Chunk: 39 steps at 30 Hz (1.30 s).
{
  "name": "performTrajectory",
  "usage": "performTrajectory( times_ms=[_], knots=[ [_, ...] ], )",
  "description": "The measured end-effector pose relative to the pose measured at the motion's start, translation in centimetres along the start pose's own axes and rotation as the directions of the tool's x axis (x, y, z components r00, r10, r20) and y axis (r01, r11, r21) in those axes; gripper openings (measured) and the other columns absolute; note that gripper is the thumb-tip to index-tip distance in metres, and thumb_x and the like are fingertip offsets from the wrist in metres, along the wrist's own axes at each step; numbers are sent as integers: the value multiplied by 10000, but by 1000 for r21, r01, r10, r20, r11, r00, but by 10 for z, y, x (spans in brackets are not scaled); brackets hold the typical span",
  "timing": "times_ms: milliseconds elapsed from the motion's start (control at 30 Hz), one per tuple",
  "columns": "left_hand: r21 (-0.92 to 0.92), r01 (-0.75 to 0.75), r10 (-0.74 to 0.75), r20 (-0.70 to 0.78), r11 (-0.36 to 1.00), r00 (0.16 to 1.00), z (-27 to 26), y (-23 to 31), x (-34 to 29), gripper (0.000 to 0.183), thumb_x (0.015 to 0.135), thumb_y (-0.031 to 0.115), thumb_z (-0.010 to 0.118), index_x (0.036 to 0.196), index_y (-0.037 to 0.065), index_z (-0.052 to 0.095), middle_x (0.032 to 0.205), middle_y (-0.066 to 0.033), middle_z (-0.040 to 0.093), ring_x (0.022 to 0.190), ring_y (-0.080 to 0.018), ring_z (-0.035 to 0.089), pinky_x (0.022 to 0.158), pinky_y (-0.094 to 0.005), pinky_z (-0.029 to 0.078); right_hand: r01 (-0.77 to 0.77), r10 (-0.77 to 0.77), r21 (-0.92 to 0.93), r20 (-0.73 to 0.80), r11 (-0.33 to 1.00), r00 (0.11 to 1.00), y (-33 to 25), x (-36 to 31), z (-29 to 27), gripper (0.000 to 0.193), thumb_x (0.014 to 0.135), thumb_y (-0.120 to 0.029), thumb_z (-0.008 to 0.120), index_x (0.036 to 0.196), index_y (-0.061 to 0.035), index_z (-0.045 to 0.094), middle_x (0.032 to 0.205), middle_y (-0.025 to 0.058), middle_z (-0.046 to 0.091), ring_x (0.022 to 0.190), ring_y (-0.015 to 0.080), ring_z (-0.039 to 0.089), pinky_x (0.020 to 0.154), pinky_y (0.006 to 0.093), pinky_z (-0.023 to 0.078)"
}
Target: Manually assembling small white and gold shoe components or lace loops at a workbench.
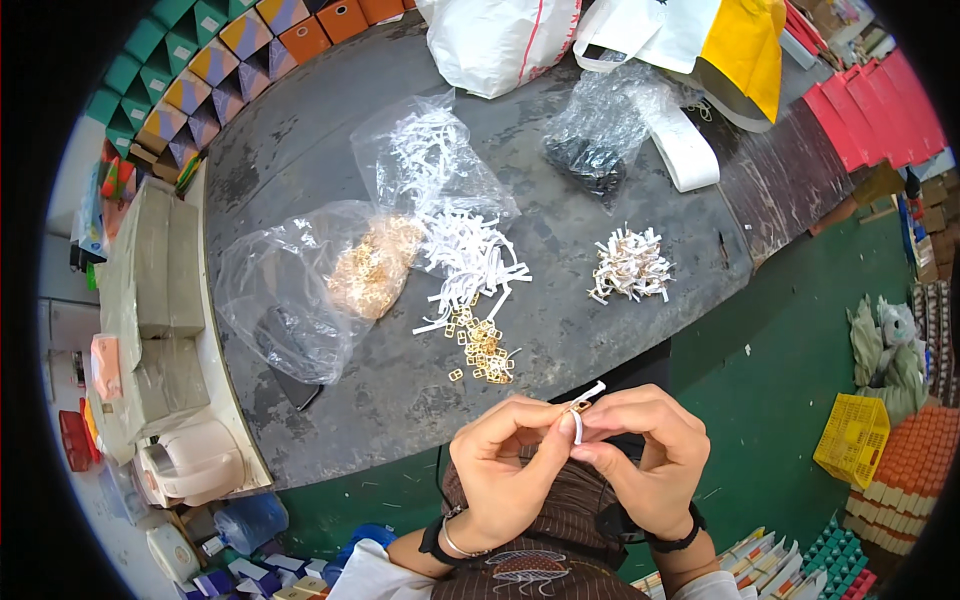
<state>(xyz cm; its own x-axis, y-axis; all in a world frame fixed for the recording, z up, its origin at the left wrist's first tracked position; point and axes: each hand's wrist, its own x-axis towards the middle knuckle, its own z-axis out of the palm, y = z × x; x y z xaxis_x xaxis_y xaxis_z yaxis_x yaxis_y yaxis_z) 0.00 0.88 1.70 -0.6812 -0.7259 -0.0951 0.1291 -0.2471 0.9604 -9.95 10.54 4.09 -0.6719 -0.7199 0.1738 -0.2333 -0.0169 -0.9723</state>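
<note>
green floor [770,330] | worn dark-grey table [570,320] | pale surface [68,203] at left rim, possibly wall

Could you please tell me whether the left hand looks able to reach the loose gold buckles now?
Probably yes: the gold buckles lie mostly uncovered just beyond the left hand, though that hand is busy pinching a white strip.

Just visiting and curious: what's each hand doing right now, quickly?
Left hand: closed, pinching a white strip with a gold buckle.
Right hand: closed, pinching the same piece.
</note>
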Motion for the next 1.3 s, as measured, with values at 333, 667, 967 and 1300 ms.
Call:
performTrajectory(
  times_ms=[333, 667, 967, 1300],
  knots=[
    [69, -44, 48, -58, 997, 997, 9, 0, -6, 113, 775, -96, 672, 886, -80, 675, 830, -138, 672, 721, -142, 646, 645, -229, 515, -238, 293, 397, -83, 887, 952, -2, -5, 10, 110, 843, 67, 636, 926, 56, 564, 898, 144, 650, 787, 149, 658, 715, 259, 552],
    [203, -197, 202, -3, 959, 979, 6, 1, -4, 130, 768, -88, 669, 897, -69, 672, 820, -146, 666, 697, -153, 639, 620, -235, 500, -275, 346, 433, -95, 859, 933, -5, -5, 13, 201, 843, 73, 627, 992, 46, 495, 912, 135, 627, 816, 150, 656, 719, 263, 560],
    [249, -251, 250, 35, 935, 968, 4, 5, -3, 121, 768, -79, 655, 882, -47, 678, 813, -137, 663, 689, -144, 613, 607, -236, 478, -216, 292, 443, -111, 870, 950, -6, -5, 15, 230, 844, 68, 629, 1018, 55, 479, 895, 134, 613, 793, 164, 653, 703, 274, 564],
    [256, -362, 345, 110, 896, 932, -3, 3, 0, 143, 754, -72, 668, 896, -61, 670, 792, -156, 679, 651, -186, 659, 586, -263, 524, -150, 167, 297, -32, 943, 985, -3, -1, -2, 341, 792, 68, 683, 1110, 79, 563, 947, 133, 603, 796, 166, 659, 712, 245, 547]
  ],
)
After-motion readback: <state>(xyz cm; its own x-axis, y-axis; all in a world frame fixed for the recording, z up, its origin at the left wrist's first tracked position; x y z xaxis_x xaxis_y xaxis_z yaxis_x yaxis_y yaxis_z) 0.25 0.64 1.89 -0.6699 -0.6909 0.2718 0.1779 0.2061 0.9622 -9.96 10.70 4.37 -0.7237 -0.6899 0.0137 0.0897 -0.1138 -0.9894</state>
